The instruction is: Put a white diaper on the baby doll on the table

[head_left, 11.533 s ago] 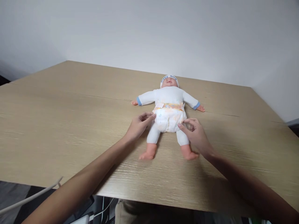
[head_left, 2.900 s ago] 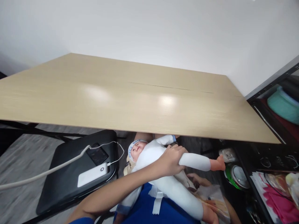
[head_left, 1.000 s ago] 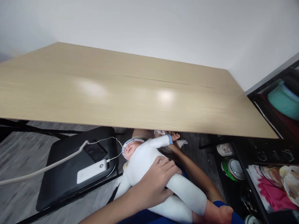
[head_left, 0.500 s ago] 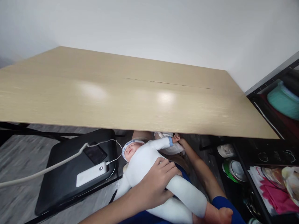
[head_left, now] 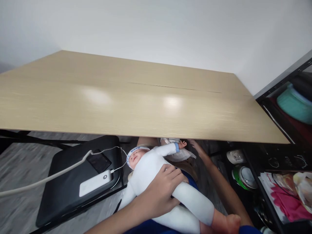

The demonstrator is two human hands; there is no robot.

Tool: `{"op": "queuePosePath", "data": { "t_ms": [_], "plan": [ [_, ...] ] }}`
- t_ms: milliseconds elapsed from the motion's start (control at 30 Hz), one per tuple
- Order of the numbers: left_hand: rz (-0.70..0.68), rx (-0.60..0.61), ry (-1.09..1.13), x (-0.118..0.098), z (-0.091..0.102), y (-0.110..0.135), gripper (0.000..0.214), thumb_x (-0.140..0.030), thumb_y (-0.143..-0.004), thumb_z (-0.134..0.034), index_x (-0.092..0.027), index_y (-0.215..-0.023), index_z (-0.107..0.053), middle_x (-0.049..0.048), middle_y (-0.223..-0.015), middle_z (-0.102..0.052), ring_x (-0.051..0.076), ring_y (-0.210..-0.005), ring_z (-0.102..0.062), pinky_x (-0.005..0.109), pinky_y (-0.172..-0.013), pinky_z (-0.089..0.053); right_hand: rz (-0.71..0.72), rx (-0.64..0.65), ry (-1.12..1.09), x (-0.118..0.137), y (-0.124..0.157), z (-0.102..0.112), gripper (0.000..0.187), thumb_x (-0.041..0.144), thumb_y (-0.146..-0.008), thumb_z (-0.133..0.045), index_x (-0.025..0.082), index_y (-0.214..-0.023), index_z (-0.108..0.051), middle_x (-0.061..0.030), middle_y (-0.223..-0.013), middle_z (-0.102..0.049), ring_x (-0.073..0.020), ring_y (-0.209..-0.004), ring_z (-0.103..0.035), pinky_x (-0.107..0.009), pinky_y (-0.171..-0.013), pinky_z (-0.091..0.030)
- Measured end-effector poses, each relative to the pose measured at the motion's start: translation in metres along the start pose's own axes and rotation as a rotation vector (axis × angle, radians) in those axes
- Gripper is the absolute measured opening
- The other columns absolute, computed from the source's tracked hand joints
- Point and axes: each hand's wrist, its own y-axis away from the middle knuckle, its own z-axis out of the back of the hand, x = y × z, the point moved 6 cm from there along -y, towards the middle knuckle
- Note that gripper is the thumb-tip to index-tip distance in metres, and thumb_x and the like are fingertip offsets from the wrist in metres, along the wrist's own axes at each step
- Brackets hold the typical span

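Note:
A baby doll [head_left: 148,164] in a white suit and a blue-trimmed cap lies across my lap below the table's front edge, head to the left. My left hand [head_left: 162,191] is wrapped round its hip and upper legs. My right hand [head_left: 198,148] reaches forward under the wooden table [head_left: 146,100], fingers stretched out, just right of the doll's raised arm. A crumpled white diaper [head_left: 181,156] lies beside that arm, close to my right hand. Part of my right hand is hidden by the table edge.
A black chair [head_left: 65,191] at the left carries a phone [head_left: 98,161], a white power bank [head_left: 95,184] and a white cable [head_left: 44,180]. A black shelf [head_left: 280,156] at the right holds a teal bowl [head_left: 293,104], cups, a green-lidded pot [head_left: 243,178] and pink cloth.
My right hand has let go of the diaper and shifted slightly right, fingers now spread. My left hand keeps its hold on the doll, which has barely moved.

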Motion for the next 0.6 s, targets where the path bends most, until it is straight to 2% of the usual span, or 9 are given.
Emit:
{"op": "queuePosePath", "data": {
  "t_ms": [67,133,233,300,367,467,533,600],
  "plan": [
    [0.003,0.002,0.006,0.000,0.000,-0.001,0.042,-0.015,-0.087,-0.070,-0.026,-0.126,-0.064,0.0041,-0.118,-0.072,0.028,-0.110,-0.061,0.045,-0.100,-0.041,-0.009,0.044,-0.042,0.002,0.014,0.011,0.061,0.041,-0.113,-0.026,0.014,-0.118,-0.080,-0.0189,-0.121,-0.082,-0.0272,-0.110,-0.078,-0.044,-0.095,-0.062],
    [0.002,0.003,0.009,-0.002,0.001,-0.002,0.039,-0.016,-0.089,-0.070,-0.026,-0.126,-0.064,0.0041,-0.117,-0.072,0.028,-0.109,-0.061,0.045,-0.099,-0.040,0.020,0.060,-0.074,0.019,0.035,0.021,0.052,0.044,-0.112,-0.034,0.020,-0.121,-0.080,-0.0151,-0.129,-0.080,-0.0262,-0.121,-0.075,-0.044,-0.106,-0.058],
    [-0.003,0.006,0.009,-0.003,0.003,-0.003,0.034,-0.018,-0.092,-0.071,-0.027,-0.125,-0.066,0.0035,-0.117,-0.073,0.027,-0.107,-0.061,0.044,-0.098,-0.040,0.172,0.028,-0.045,0.070,0.065,0.034,0.034,0.044,-0.107,-0.054,0.024,-0.118,-0.079,-0.0126,-0.133,-0.077,-0.0290,-0.130,-0.070,-0.047,-0.117,-0.053],
    [-0.012,0.020,0.014,-0.005,0.006,-0.003,0.030,-0.020,-0.094,-0.072,-0.027,-0.122,-0.068,0.0032,-0.115,-0.073,0.027,-0.107,-0.061,0.044,-0.099,-0.041,0.291,0.052,0.037,0.107,0.078,0.034,0.029,0.037,-0.106,-0.059,0.026,-0.124,-0.078,-0.0126,-0.139,-0.074,-0.0305,-0.136,-0.067,-0.050,-0.121,-0.050],
    [-0.035,0.047,0.035,-0.009,0.009,-0.003,0.027,-0.022,-0.095,-0.074,-0.028,-0.121,-0.070,0.0033,-0.115,-0.074,0.027,-0.109,-0.062,0.045,-0.102,-0.042,0.395,0.170,0.130,0.136,0.081,0.022,0.038,0.030,-0.105,-0.061,0.027,-0.141,-0.072,-0.0121,-0.151,-0.068,-0.0305,-0.145,-0.060,-0.053,-0.126,-0.047],
    [-0.070,0.049,0.106,-0.016,0.022,0.001,0.032,-0.020,-0.098,-0.070,-0.030,-0.128,-0.070,0.0041,-0.122,-0.075,0.026,-0.115,-0.065,0.045,-0.109,-0.045,0.482,0.380,0.252,0.158,0.070,-0.008,0.052,0.026,-0.102,-0.067,0.025,-0.154,-0.064,-0.0123,-0.157,-0.065,-0.0308,-0.148,-0.057,-0.053,-0.127,-0.044],
    [-0.080,0.019,0.168,-0.019,0.034,0.008,0.042,-0.018,-0.099,-0.068,-0.033,-0.139,-0.067,0.0046,-0.132,-0.075,0.026,-0.123,-0.065,0.046,-0.116,-0.046,0.481,0.461,0.323,0.162,0.058,-0.028,0.045,0.025,-0.099,-0.073,0.022,-0.144,-0.071,-0.0130,-0.145,-0.072,-0.0316,-0.139,-0.062,-0.050,-0.123,-0.048],
    [-0.092,-0.021,0.208,-0.016,0.043,0.021,0.050,-0.021,-0.101,-0.070,-0.036,-0.148,-0.061,0.0057,-0.142,-0.072,0.028,-0.133,-0.063,0.046,-0.119,-0.048,0.478,0.500,0.390,0.163,0.050,-0.047,0.028,0.024,-0.097,-0.075,0.020,-0.124,-0.078,-0.0137,-0.132,-0.075,-0.0312,-0.129,-0.067,-0.044,-0.114,-0.053]
  ]
}}
